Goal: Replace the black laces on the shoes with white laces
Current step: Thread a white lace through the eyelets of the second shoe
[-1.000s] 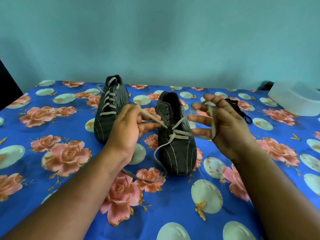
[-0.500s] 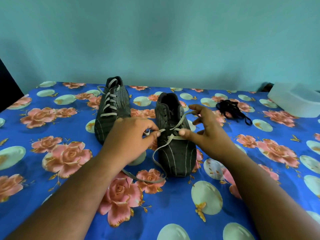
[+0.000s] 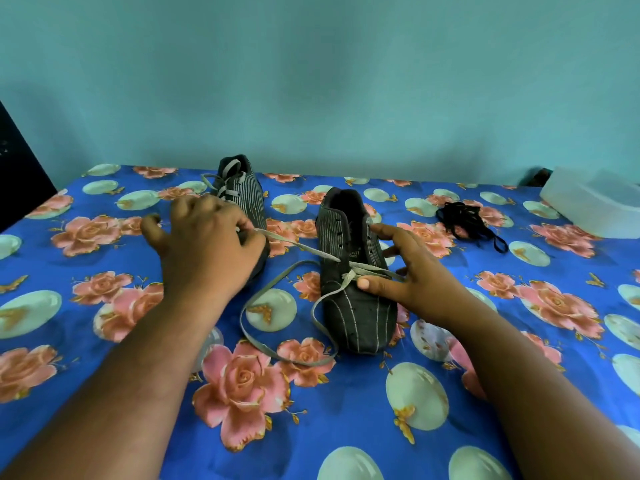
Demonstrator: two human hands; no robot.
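Two dark striped shoes stand on the flowered blue cloth. The left shoe (image 3: 239,192) at the back wears a white lace through its eyelets. The right shoe (image 3: 353,289) has a white lace (image 3: 277,299) only through its lowest eyelets, the slack looping on the cloth in front. My left hand (image 3: 204,247) pinches one lace end and holds it drawn out taut to the left. My right hand (image 3: 412,271) rests on the shoe's right side, thumb pressing the crossed lace, fingers straight. The removed black laces (image 3: 467,223) lie in a heap to the right.
A translucent white plastic container (image 3: 595,202) sits at the far right edge of the cloth. A dark object (image 3: 20,168) stands at the far left. The teal wall rises directly behind the surface.
My left hand has pulled its lace end out to the left, away from the right shoe. My right hand has let go of the other strand and flattened onto the shoe.
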